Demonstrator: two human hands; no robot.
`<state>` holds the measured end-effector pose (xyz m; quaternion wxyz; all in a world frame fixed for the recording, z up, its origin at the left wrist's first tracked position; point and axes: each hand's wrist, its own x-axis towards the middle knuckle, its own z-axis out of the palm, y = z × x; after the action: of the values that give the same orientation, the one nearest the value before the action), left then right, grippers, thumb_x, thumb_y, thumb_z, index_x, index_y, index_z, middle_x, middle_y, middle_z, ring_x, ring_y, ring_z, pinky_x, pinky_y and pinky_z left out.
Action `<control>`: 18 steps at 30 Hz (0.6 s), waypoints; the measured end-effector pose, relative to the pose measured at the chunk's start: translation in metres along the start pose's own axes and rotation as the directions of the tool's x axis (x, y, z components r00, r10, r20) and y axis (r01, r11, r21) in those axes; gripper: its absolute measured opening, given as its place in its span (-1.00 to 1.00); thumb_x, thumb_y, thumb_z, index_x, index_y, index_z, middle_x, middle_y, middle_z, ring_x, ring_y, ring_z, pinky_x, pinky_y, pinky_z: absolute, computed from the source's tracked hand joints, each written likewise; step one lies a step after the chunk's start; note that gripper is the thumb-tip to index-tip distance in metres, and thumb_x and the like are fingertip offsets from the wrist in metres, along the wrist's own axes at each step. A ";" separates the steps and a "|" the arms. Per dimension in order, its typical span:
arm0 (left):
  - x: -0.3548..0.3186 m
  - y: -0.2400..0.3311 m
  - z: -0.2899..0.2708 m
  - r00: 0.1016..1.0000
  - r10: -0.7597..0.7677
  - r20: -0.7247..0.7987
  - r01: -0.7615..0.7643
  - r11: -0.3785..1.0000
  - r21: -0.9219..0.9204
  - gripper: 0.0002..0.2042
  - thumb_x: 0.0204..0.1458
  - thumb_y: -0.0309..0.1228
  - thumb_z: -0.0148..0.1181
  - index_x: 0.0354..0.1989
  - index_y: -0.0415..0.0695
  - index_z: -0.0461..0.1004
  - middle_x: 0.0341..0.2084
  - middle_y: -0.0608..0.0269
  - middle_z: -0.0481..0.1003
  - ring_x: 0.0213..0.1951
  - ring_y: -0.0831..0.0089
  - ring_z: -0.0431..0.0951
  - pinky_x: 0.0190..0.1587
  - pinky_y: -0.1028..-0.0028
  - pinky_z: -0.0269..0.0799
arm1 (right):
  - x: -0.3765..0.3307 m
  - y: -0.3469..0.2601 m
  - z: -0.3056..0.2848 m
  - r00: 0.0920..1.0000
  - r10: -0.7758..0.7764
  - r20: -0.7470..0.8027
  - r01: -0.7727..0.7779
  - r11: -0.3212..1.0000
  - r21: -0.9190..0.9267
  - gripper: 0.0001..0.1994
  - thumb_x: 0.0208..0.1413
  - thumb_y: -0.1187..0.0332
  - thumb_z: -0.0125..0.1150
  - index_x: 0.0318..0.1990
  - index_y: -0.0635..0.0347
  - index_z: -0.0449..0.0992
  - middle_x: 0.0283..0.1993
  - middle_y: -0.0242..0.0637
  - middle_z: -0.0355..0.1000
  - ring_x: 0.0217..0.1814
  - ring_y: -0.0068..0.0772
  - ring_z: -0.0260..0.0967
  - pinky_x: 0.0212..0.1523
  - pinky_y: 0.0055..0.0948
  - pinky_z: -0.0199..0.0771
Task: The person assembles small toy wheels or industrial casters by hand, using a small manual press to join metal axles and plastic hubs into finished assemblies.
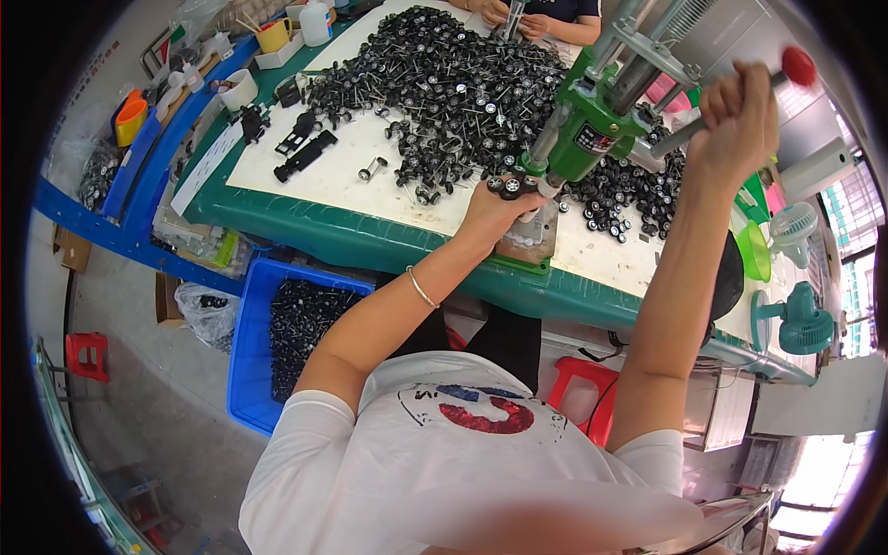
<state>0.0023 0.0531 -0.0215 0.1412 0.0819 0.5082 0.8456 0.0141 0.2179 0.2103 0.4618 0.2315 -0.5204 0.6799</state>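
Both hands are busy at the green hand press (592, 129): the right hand (737, 116) is closed around its lever, just below the red knob (798, 66), while the left hand (495, 211) pinches a small black wheel-and-axle piece (511, 185) right under the press head, at the near edge of the table (370, 236). Behind the press a big heap of the same black wheels (453, 83) spreads over the white mat, and a blue crate (250, 351) with more of them stands on the floor to the person's left.
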 end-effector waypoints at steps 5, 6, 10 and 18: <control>-0.010 0.014 -0.004 1.000 0.008 -0.030 -0.010 0.999 -0.037 -0.83 -0.12 -0.51 0.33 -0.32 -0.23 0.54 -0.40 0.27 0.55 -0.35 0.54 0.51 -0.23 0.52 0.40 | 0.060 0.081 -0.046 0.901 0.432 0.036 -0.433 0.901 0.027 -0.85 0.16 0.40 0.12 -0.35 0.34 0.45 -0.58 -0.48 0.20 -0.62 -0.67 0.08 -0.66 -0.66 -0.01; -0.017 0.017 -0.016 0.999 -0.003 -0.035 0.003 1.000 0.012 -0.83 -0.13 -0.50 0.33 -0.34 -0.23 0.53 -0.44 0.27 0.54 -0.39 0.55 0.50 -0.30 0.53 0.38 | 0.058 0.081 -0.040 0.897 0.439 0.048 -0.441 0.897 0.038 -0.85 0.16 0.40 0.12 -0.35 0.34 0.45 -0.58 -0.48 0.20 -0.62 -0.67 0.08 -0.66 -0.66 -0.01; -0.064 0.032 -0.083 0.989 -0.138 0.057 0.110 0.932 0.344 -0.82 -0.18 -0.42 0.36 -0.48 -0.23 0.49 -0.64 0.37 0.41 -0.57 0.62 0.35 -0.47 0.56 0.25 | 0.055 0.080 -0.053 0.898 0.438 0.046 -0.438 0.899 -0.009 -0.79 0.19 0.37 0.11 -0.20 0.40 0.48 -0.48 -0.39 0.35 -0.52 -0.62 0.27 -0.56 -0.64 0.23; -0.192 0.039 -0.280 0.934 -0.246 -0.259 0.242 -0.098 0.965 -0.66 -0.23 -0.35 0.42 -0.28 -0.27 0.54 -0.48 0.18 0.57 -0.36 0.47 0.54 -0.25 0.49 0.43 | -0.002 0.054 -0.064 0.907 0.378 -0.188 -0.415 0.878 -0.239 -0.67 0.21 0.21 0.08 -0.01 0.26 0.47 -0.31 -0.39 0.45 -0.21 -0.54 0.37 -0.21 -0.48 0.38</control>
<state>0.0990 -0.2600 -0.1175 0.1904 0.0654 0.9634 0.1769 -0.0215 0.2748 0.1596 0.3743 0.0070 -0.6130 0.6958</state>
